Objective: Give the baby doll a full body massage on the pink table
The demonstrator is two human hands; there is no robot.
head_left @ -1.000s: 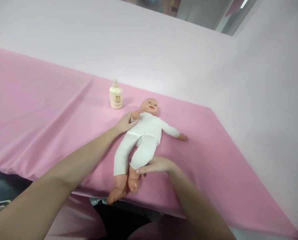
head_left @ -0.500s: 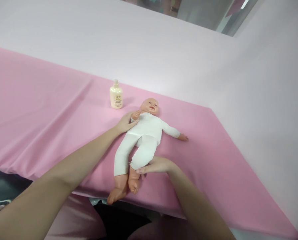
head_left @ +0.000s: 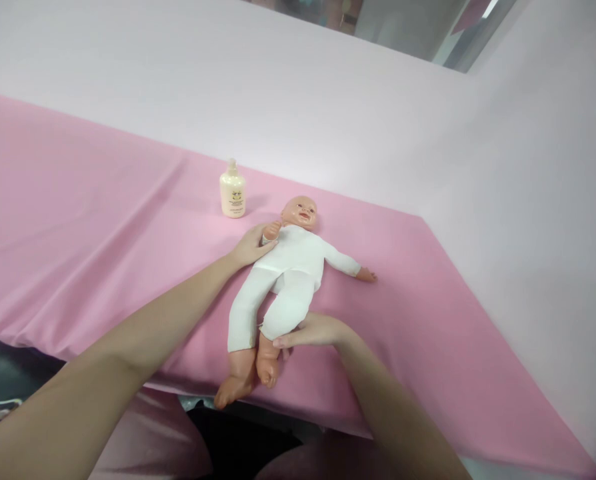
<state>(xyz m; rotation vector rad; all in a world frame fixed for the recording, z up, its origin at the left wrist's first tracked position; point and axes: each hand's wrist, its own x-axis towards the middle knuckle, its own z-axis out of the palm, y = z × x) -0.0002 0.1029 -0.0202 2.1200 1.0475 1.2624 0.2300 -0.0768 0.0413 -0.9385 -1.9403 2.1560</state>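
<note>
A baby doll (head_left: 293,250) with a white cloth body and hard plastic head, hands and feet lies face up on the pink cloth. My left hand (head_left: 252,247) is closed around the doll's arm on the left, by its shoulder; some fingers are hidden behind it. Around the lower leg on the right, just above the foot, my right hand (head_left: 313,332) is wrapped, thumb on top and fingers beneath. The doll's other arm stretches out to the right, and its feet reach the table's near edge.
A cream-coloured pump bottle (head_left: 233,193) stands upright beyond my left hand, left of the doll's head. The pink-covered table (head_left: 103,220) runs along a white wall (head_left: 178,80). A window or mirror (head_left: 398,30) is set into the wall above.
</note>
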